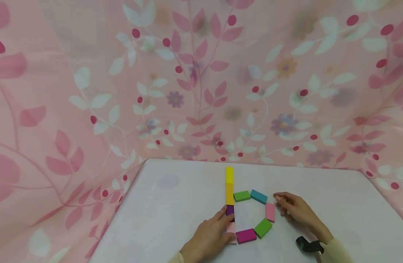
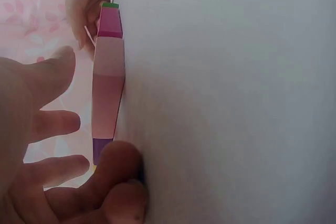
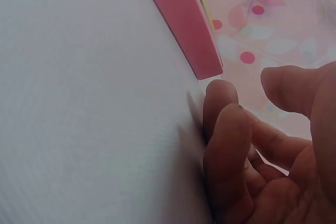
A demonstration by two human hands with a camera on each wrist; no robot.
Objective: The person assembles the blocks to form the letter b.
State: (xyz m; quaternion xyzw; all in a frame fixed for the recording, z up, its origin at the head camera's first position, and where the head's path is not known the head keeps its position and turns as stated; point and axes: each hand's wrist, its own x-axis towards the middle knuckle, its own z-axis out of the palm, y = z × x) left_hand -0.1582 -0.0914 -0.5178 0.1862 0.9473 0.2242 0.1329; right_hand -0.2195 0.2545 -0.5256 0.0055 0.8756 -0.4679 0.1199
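Observation:
Colored blocks lie end to end as a straight column and a rounded loop on its right. My left hand [image 1: 209, 233] lies over the column's lower part, its fingers spread, touching the purple block [image 1: 230, 210] and the light pink block [image 1: 231, 228]. Above them sit an orange-yellow block [image 1: 229, 193] and a yellow block [image 1: 229, 175]. My right hand [image 1: 296, 210], empty with loosely bent fingers, hovers right beside the pink block [image 1: 270, 212] of the loop. In the right wrist view its fingertips [image 3: 220, 95] are just off that pink block's [image 3: 189, 30] end.
The loop also has a green block [image 1: 242, 196], a blue block [image 1: 258, 196], another green block [image 1: 263, 228] and a magenta block [image 1: 246, 236]. All rest on a white table [image 1: 168, 212]. A black strap device [image 1: 309, 245] is at the right wrist. Behind hangs a pink floral cloth [image 1: 201, 91].

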